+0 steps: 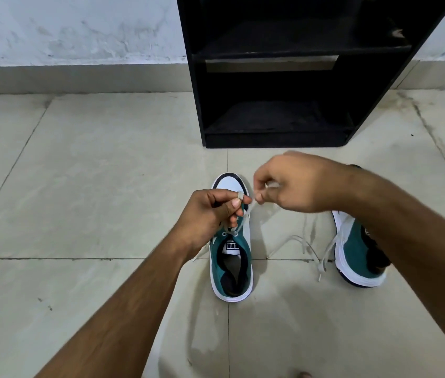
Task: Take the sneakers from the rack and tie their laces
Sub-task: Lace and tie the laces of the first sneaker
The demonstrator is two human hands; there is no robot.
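Two teal and white sneakers stand on the tiled floor. The left sneaker [231, 264] points away from me, heel toward me. My left hand [210, 211] hovers over its tongue, fingers pinched on a loop of its white lace [239, 199]. My right hand [295, 184] is just to the right and a little higher, pinching the other end of that lace. The right sneaker [357, 257] sits partly under my right forearm, its white laces [308, 249] loose and spread on the floor.
A black shoe rack [284, 77] with bare shelves stands against the white wall, just beyond the sneakers. Grey floor tiles [79, 186] stretch to the left and toward me. A toe shows at the bottom edge [304, 375].
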